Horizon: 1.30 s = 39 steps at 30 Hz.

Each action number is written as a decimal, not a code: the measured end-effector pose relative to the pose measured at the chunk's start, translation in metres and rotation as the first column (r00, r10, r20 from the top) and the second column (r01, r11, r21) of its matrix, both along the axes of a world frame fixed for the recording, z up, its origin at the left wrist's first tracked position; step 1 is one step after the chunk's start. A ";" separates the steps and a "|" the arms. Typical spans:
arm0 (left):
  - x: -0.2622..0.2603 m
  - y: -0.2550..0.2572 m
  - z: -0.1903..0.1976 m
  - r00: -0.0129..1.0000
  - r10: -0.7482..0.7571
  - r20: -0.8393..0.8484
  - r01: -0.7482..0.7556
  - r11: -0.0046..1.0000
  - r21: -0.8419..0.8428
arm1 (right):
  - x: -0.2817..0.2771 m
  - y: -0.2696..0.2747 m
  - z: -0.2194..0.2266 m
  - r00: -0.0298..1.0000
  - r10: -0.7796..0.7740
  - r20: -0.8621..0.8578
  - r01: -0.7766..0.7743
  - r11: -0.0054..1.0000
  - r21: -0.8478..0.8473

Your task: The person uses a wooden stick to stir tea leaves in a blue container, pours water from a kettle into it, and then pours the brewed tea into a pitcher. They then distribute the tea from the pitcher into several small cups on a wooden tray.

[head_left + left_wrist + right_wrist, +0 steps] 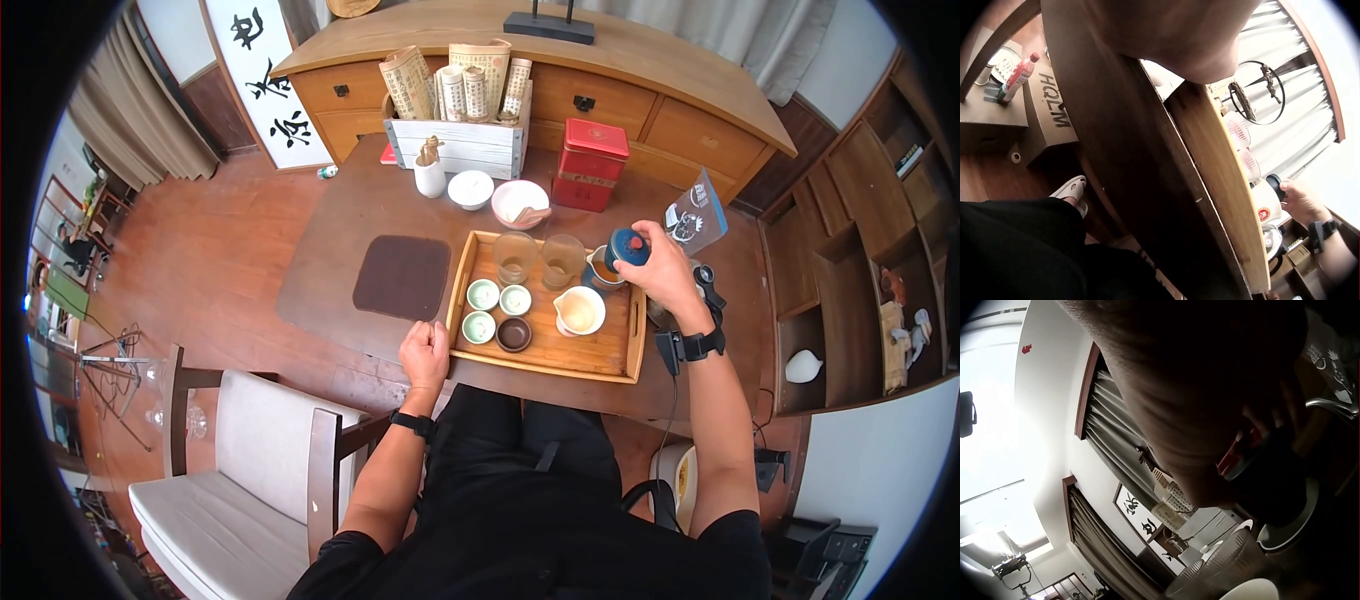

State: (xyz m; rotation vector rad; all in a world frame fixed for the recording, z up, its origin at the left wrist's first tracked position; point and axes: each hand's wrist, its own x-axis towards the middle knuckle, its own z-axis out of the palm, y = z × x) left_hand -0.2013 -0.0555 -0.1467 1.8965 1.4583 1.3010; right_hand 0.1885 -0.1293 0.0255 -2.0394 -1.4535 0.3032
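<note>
My right hand (662, 268) grips a small dark blue round vessel (626, 246) with a red knob on top. It is tilted over the right side of a wooden tray (636, 345), overlapping a spouted cup (603, 268) with brown liquid. The right wrist view shows the vessel dark, right at a pale rim (1297, 532). Nearer to me on the tray stands a white pitcher (580, 312) with pale amber liquid. My left hand (425, 352) rests with curled fingers at the table edge by the tray's left corner, holding nothing.
On the tray stand two ribbed glasses (514, 258), pale green cups (483, 294) and a brown cup (514, 334). Behind are a red tin (592, 165), white bowl (470, 189), pink bowl (520, 200) and scroll crate (455, 146). A dark mat (402, 277) lies left; a chair (270, 430) stands below.
</note>
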 end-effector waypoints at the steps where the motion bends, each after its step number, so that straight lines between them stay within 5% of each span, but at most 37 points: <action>1: 0.000 0.000 0.000 1.000 0.001 0.000 -0.001 1.000 0.001 | -0.001 -0.001 -0.002 1.000 0.001 0.000 -0.001 1.000 0.001; 18: -0.001 0.000 -0.001 1.000 -0.004 0.013 0.004 1.000 -0.005 | -0.021 -0.007 -0.012 0.978 0.016 0.210 -0.053 0.983 0.175; 27: -0.001 0.000 0.000 1.000 -0.008 0.012 0.008 1.000 0.004 | -0.044 0.006 0.015 0.991 -0.046 0.126 0.009 0.960 0.280; 39: -0.001 0.000 0.001 1.000 -0.006 -0.002 0.005 1.000 -0.023 | -0.026 -0.002 -0.008 0.989 -0.092 0.115 0.077 0.988 0.131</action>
